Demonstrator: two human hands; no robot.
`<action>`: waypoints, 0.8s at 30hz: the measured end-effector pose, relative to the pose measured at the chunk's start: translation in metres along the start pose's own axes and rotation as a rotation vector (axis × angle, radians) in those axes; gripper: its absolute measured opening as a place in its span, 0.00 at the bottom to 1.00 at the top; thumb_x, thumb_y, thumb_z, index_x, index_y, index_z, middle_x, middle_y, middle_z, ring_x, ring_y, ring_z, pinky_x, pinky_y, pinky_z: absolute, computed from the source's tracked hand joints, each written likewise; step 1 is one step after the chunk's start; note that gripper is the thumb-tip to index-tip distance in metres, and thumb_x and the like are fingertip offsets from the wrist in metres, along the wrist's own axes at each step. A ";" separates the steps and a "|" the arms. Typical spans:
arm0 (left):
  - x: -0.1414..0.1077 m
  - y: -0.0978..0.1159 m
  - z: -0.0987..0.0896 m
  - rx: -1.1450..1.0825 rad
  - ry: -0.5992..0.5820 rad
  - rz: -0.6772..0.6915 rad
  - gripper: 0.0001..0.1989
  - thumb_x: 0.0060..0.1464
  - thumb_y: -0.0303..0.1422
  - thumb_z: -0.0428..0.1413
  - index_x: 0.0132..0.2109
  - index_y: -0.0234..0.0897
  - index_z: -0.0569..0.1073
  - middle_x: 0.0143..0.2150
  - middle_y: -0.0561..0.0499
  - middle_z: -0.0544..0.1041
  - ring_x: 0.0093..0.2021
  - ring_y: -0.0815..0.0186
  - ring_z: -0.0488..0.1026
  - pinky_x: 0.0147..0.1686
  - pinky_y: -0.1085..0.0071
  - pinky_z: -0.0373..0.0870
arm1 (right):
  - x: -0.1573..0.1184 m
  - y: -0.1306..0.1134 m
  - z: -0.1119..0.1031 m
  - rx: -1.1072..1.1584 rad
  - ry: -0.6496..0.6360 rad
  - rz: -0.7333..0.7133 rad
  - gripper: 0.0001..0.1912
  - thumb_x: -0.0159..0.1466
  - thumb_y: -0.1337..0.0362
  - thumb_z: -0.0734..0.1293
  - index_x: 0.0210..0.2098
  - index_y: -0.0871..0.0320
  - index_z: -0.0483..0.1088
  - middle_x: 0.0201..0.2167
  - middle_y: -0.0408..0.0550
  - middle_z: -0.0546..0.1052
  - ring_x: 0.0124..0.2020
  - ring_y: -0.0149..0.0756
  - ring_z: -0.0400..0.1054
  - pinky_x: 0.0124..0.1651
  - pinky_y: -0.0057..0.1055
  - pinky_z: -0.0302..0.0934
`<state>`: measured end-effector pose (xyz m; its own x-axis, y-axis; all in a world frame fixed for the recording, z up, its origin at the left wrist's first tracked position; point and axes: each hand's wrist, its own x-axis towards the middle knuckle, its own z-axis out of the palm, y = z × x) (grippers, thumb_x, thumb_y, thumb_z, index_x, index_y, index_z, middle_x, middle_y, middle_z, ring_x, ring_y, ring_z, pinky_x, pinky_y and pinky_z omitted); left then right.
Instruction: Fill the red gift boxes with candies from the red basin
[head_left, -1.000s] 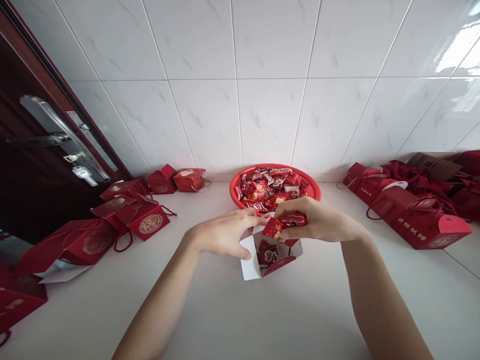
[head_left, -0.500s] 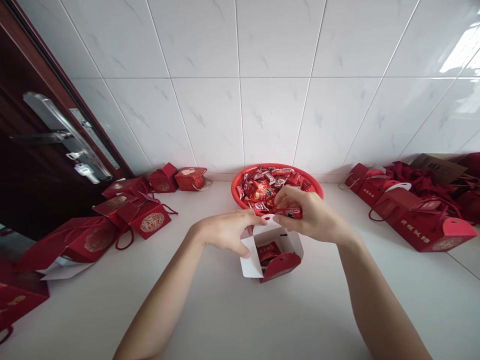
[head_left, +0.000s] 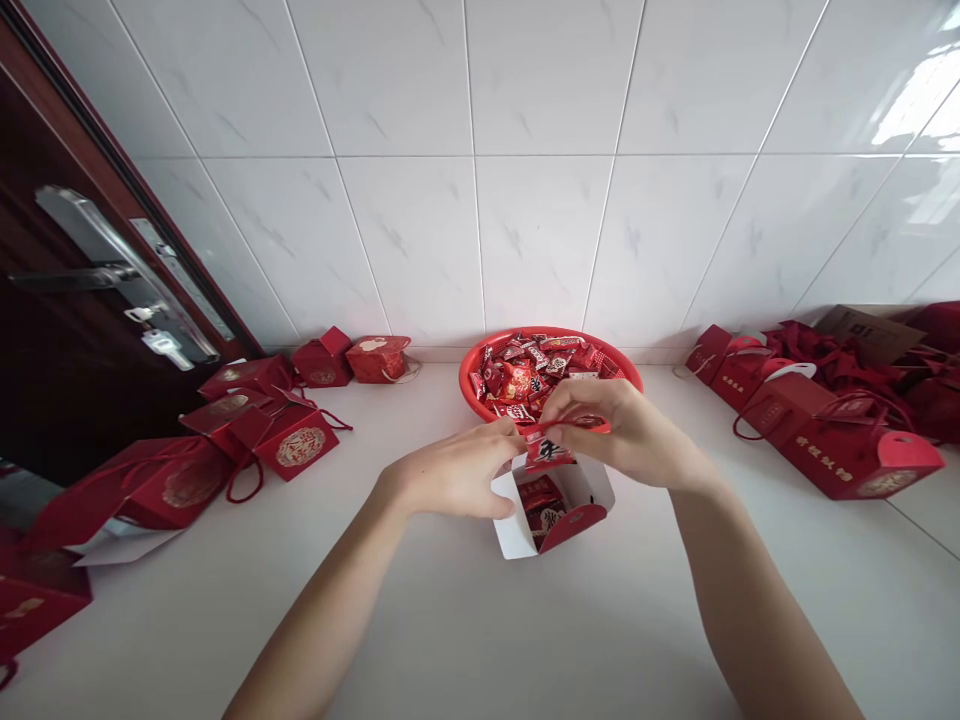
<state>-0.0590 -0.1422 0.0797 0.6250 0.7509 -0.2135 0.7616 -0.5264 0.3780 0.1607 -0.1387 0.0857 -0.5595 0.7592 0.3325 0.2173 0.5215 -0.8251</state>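
A small red paper gift box (head_left: pixel 574 522) with a white inside stands with its flaps up, and red wrapped candies (head_left: pixel 544 500) lie in it. My left hand (head_left: pixel 457 470) grips the box at its left rear, thumb by the left flap and the other fingers partly hidden behind. Over the box's back edge, my right hand (head_left: pixel 622 425) pinches a red-wrapped candy (head_left: pixel 547 452) with dark lettering by its top end. Just behind both hands is a red plastic basket (head_left: pixel 472 392) heaped with wrapped candies (head_left: pixel 521 380).
Closed red gift boxes (head_left: pixel 304 445) with cord handles line the counter's left side. More red boxes (head_left: pixel 832 440) stand at the right, near a heap of red bags (head_left: pixel 814 350). White wall tiles (head_left: pixel 540 240) rise behind; a dark door (head_left: pixel 45 370) with keys is at left.
My right hand has moved slightly left, bringing the candy over the box, where it now hangs from the fingertips. My left hand stays at the box, which has shifted slightly right.
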 end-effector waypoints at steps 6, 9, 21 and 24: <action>-0.007 0.005 0.000 0.016 0.010 -0.046 0.39 0.49 0.30 0.57 0.68 0.50 0.61 0.52 0.49 0.68 0.51 0.58 0.71 0.41 0.70 0.67 | -0.010 -0.007 -0.003 -0.367 -0.471 0.154 0.09 0.58 0.76 0.66 0.29 0.58 0.74 0.27 0.41 0.79 0.26 0.28 0.69 0.28 0.25 0.57; -0.009 0.005 0.002 0.027 0.008 -0.052 0.40 0.50 0.29 0.57 0.70 0.51 0.58 0.53 0.49 0.68 0.53 0.57 0.71 0.44 0.69 0.68 | -0.012 -0.005 -0.007 -0.383 -0.444 0.159 0.07 0.60 0.75 0.66 0.31 0.58 0.74 0.27 0.41 0.78 0.26 0.28 0.69 0.28 0.25 0.56; 0.002 -0.010 -0.005 -0.047 -0.085 -0.084 0.36 0.47 0.33 0.61 0.65 0.45 0.65 0.52 0.48 0.71 0.52 0.56 0.70 0.44 0.68 0.68 | 0.004 0.002 0.031 -0.786 -0.093 0.380 0.05 0.64 0.72 0.64 0.33 0.56 0.66 0.28 0.45 0.74 0.27 0.34 0.65 0.26 0.29 0.47; 0.003 -0.015 -0.003 -0.044 -0.108 -0.073 0.36 0.47 0.34 0.62 0.64 0.44 0.66 0.53 0.48 0.72 0.52 0.56 0.70 0.42 0.69 0.68 | 0.000 0.002 0.030 -0.788 -0.177 0.366 0.07 0.62 0.74 0.65 0.31 0.57 0.67 0.31 0.48 0.75 0.32 0.36 0.67 0.27 0.29 0.49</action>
<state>-0.0687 -0.1305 0.0763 0.5847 0.7379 -0.3370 0.7990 -0.4519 0.3968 0.1372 -0.1489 0.0707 -0.4486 0.8935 -0.0199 0.8578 0.4242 -0.2903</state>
